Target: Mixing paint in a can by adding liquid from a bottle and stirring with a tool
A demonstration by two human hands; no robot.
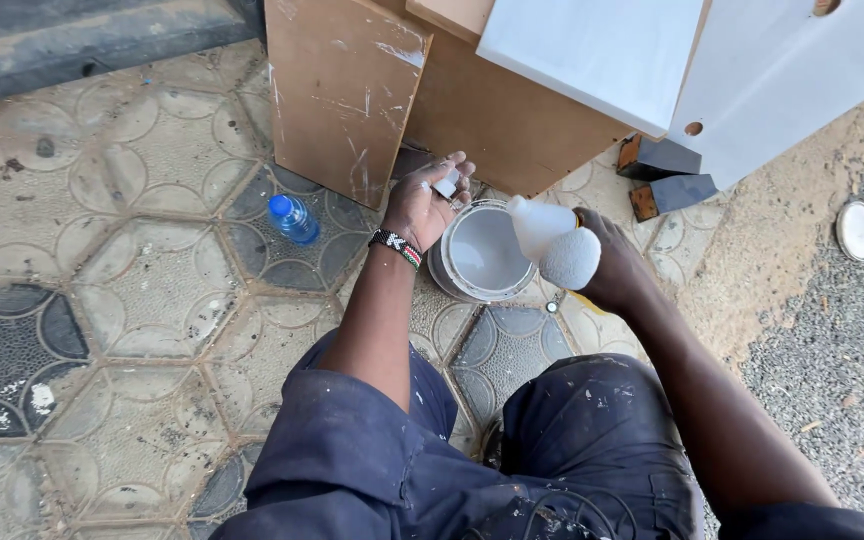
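A round tin of white paint [482,255] stands open on the paved ground between my knees. My left hand [430,200] hovers at the tin's far left rim, pinching a small white cap [446,184] between its fingertips; a beaded band circles the wrist. My right hand [614,262] is just right of the tin and grips a white plastic bottle [540,225], tilted with its neck over the paint. A grey-white paint roller sleeve [570,260] rests against that hand, below the bottle.
Brown board panels [347,95] and white painted boards [652,50] stand just beyond the tin. A clear bottle with a blue cap [292,218] lies to the left. Two dark blocks [667,175] and a round lid [857,230] sit right, on gravel.
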